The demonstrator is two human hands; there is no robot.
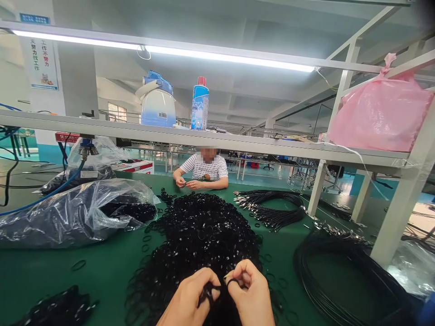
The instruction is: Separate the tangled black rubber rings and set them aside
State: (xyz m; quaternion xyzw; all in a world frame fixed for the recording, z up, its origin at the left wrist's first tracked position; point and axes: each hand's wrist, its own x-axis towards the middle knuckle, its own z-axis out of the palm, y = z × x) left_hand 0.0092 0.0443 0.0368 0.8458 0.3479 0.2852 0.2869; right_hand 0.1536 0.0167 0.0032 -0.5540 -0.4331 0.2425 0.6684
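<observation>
Head view: fingers clamped, the left hand point(190, 296) holds black bands point(205, 293) and the right hand point(251, 292) another band point(233, 281) near the surface's point(105, 276) near edge, seemingly mid-handling, the next move likely needing steady pinches.

The person's left grip point(194, 296), between six and seven o'clock, and right grip point(250, 294), between five and six, are bare human hands, ungloved. Each has a smooth, broad back and rounded knuckles, with slender fingers and a stouter thumb. Bare surface runs down to the frame's edge at six o'clock (any sleeve would lie beyond it). At the right one's ten o'clock, near a fingertip, sits a dark speck too small to identify.
</observation>
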